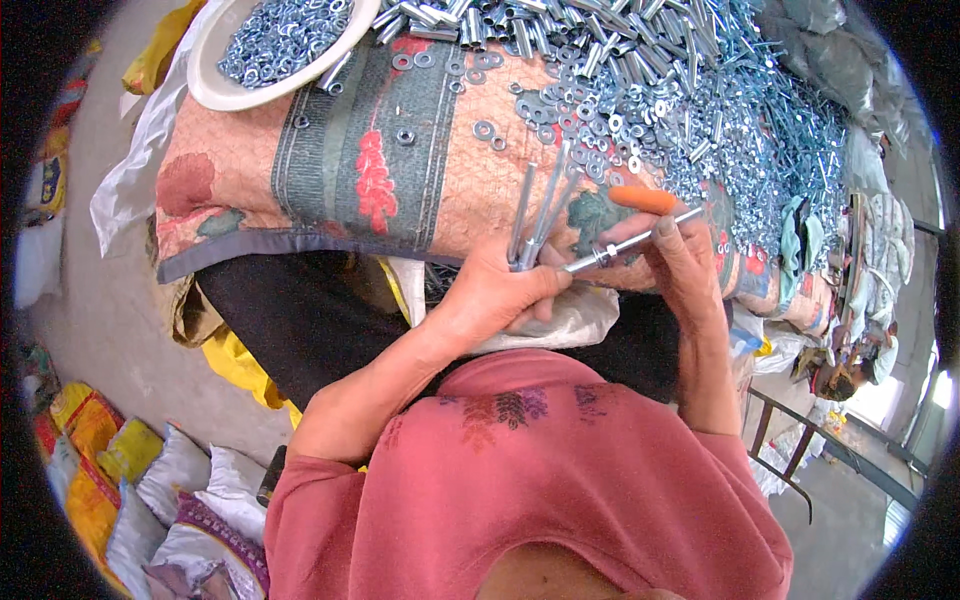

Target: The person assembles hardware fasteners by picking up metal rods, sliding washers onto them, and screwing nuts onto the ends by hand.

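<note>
Slantwise between my two hands, just over the near edge of the cloth, sits a bright silvery rod (635,243), slim and straight, with a nut (603,257) partway along it. My left hand (505,288) closes narrowly on its lower end between thumb and fingers, and the same grip keeps a small bunch of slim rods (546,205) pointing upward. My right hand (688,268) is drawn in narrow too, thumb and fingers pinching the rod near its upper end; one finger wears an orange cover (640,199). My left fingers hide the rod's lower tip, and the upright bunch blocks a strip of the cloth behind.

Under my hands a white sack (575,318) shows. Beyond lies the patterned cloth (335,185), peach with dark stripes and red motifs. Flat washers (600,128) are strewn over it, a heap of thin bluish metal pieces (800,140) spreads to the right, and shiny tubes (640,42) lie behind. At the far left stands a pale bowl (203,72) full of small metal rings (285,42).
</note>
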Motion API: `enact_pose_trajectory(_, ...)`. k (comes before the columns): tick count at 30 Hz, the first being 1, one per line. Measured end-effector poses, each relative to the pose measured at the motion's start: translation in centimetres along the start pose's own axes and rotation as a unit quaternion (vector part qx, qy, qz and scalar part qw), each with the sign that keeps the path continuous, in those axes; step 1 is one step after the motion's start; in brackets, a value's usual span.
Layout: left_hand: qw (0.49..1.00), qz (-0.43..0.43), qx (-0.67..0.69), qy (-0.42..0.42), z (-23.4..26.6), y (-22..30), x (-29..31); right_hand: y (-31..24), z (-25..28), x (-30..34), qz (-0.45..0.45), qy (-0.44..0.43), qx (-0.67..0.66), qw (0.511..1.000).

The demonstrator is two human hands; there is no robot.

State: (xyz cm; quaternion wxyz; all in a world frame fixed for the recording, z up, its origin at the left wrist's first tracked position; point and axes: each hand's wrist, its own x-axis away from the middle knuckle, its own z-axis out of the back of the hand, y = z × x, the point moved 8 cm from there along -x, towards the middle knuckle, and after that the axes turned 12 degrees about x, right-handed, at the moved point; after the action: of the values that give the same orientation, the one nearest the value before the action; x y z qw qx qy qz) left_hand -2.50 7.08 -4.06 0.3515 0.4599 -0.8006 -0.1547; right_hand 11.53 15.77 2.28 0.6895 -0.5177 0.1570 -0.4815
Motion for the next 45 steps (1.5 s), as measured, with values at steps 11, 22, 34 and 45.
enact_pose_trajectory(11,0.998,-0.029,0.043,0.040,1.3,1.3,0.0,1.3,-1.7,0.8,-0.054,-0.102,-0.069,0.991)
enact_pose_trajectory(22,0.999,-0.031,-0.028,0.028,0.2,0.9,-0.1,0.1,-3.0,0.8,-0.084,0.036,-0.072,0.993)
enact_pose_trajectory(34,0.992,-0.120,-0.022,0.032,1.2,3.4,0.5,0.1,-5.1,2.3,-0.056,0.008,0.085,0.995)
enact_pose_trajectory(45,0.933,-0.090,0.347,-0.038,-0.3,1.8,0.0,-0.8,-9.9,1.1,0.022,0.040,0.068,0.997)
